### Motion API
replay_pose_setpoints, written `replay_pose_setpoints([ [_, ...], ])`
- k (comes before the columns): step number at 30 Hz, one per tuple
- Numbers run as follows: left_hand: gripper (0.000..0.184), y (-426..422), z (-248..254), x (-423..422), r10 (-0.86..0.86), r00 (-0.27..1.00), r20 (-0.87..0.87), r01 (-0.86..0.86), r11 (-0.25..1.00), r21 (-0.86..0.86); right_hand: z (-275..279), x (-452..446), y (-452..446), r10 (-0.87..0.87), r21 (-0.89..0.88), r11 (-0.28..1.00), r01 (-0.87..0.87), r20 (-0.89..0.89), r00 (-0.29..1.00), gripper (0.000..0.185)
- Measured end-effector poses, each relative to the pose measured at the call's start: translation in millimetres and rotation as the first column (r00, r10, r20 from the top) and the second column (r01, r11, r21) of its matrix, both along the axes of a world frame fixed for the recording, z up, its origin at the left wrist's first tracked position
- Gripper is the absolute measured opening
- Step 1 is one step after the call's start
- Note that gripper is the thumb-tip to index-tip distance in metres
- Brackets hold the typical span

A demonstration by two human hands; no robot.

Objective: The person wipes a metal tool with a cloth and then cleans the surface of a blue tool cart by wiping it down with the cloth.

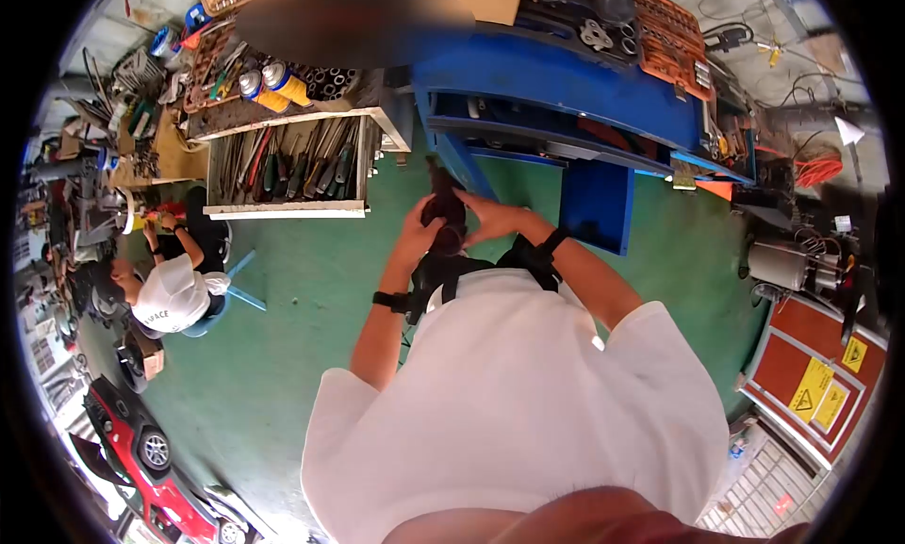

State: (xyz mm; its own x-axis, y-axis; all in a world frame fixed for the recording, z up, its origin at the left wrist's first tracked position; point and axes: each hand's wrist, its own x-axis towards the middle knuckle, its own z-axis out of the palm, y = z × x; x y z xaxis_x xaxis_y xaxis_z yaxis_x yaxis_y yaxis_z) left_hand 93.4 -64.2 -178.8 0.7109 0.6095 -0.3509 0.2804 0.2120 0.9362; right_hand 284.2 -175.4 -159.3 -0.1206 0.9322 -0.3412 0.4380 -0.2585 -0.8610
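Observation:
In front of my waist is a dark brown, elongated part, narrow at its far end and thicker towards me. Its exact kind is too dark to make out. My left hand is closed round its left side, the thumb lying across it. From the right, my right hand grips the same part, fingers at its upper side and thumb lower down. Both wrists wear black bands. Just beyond the part is a blue leg of the workbench.
An open drawer of screwdrivers juts out at left, below two spray cans. A blue open compartment hangs under the bench. Another person sits at far left. A red-brown cabinet stands right; a red car is behind.

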Motion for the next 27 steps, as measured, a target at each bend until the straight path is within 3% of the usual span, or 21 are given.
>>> replay_pose_setpoints([
  [2,0.060,-16,33,29,0.066,0.992,0.111,-0.019,0.925,-0.380,30,12,-11,-0.036,0.106,0.994,0.038,-0.018,0.999,0.112],
  [3,0.060,-24,39,39,0.046,0.993,0.107,-0.004,0.930,-0.368,43,25,-15,-0.093,0.059,0.993,0.105,-0.182,0.979,0.109],
  [4,0.067,-35,44,48,0.063,0.976,0.207,0.030,0.909,-0.415,53,37,-24,-0.150,-0.002,0.987,0.159,-0.339,0.929,0.108],
  [5,0.075,-45,48,58,0.087,0.950,0.300,0.065,0.885,-0.461,64,47,-36,-0.161,0.002,0.985,0.173,-0.349,0.923,0.108],
  [6,0.075,-55,54,70,0.073,0.954,0.291,0.071,0.887,-0.456,74,59,-49,-0.237,0.017,0.966,0.259,-0.353,0.905,0.100],
  [8,0.088,-79,62,93,-0.198,0.928,0.316,0.288,0.918,-0.273,72,78,-86,-0.319,0.017,0.937,0.350,-0.372,0.872,0.093],
  [10,0.091,-113,85,122,-0.303,0.881,0.363,0.385,0.905,-0.180,65,108,-121,-0.438,0.028,0.845,0.533,-0.535,0.723,0.077],
  [11,0.093,-129,95,137,-0.392,0.825,0.406,0.461,0.883,-0.085,67,125,-141,-0.441,0.125,0.833,0.539,-0.437,0.784,0.063],
  [12,0.093,-143,102,153,-0.395,0.827,0.399,0.463,0.882,-0.088,73,139,-159,-0.443,0.121,0.832,0.542,-0.444,0.779,0.063],
  [14,0.101,-170,108,181,-0.491,0.809,0.323,0.569,0.792,-0.220,79,162,-195,-0.475,0.199,0.814,0.545,-0.311,0.823,0.055],
  [15,0.099,-181,104,194,-0.589,0.778,0.219,0.616,0.784,-0.076,70,170,-216,-0.530,0.093,0.821,0.563,-0.239,0.813,0.050],
  [16,0.099,-188,103,207,-0.589,0.781,0.208,0.614,0.784,-0.084,61,182,-233,-0.530,0.086,0.821,0.564,-0.250,0.810,0.050],
  [18,0.096,-200,102,232,-0.708,0.706,0.023,0.702,0.704,0.107,45,198,-265,-0.605,-0.040,0.792,0.609,-0.181,0.775,0.049],
  [20,0.091,-216,96,247,-0.705,0.709,0.019,0.704,0.709,0.042,53,209,-286,-0.662,-0.157,0.748,0.645,-0.250,0.707,0.050],
  [22,0.088,-232,73,274,-0.722,0.688,0.071,0.701,0.687,0.191,55,226,-294,-0.710,-0.242,0.704,0.668,-0.280,0.647,0.051],
  [24,0.088,-251,56,288,-0.700,0.706,0.107,0.683,0.713,0.158,54,231,-305,-0.653,0.006,0.751,0.661,-0.147,0.743,0.060],
  [25,0.088,-259,49,293,-0.683,0.717,0.138,0.669,0.730,0.141,51,238,-310,-0.648,-0.007,0.757,0.653,-0.136,0.750,0.060],
  [26,0.088,-264,42,297,-0.677,0.721,0.151,0.664,0.736,0.130,45,244,-315,-0.582,-0.172,0.810,0.561,-0.110,0.806,0.063],
  [27,0.089,-265,40,299,-0.772,0.623,0.130,0.766,0.635,0.103,40,245,-323,-0.514,-0.337,0.823,0.457,-0.099,0.852,0.067],
])
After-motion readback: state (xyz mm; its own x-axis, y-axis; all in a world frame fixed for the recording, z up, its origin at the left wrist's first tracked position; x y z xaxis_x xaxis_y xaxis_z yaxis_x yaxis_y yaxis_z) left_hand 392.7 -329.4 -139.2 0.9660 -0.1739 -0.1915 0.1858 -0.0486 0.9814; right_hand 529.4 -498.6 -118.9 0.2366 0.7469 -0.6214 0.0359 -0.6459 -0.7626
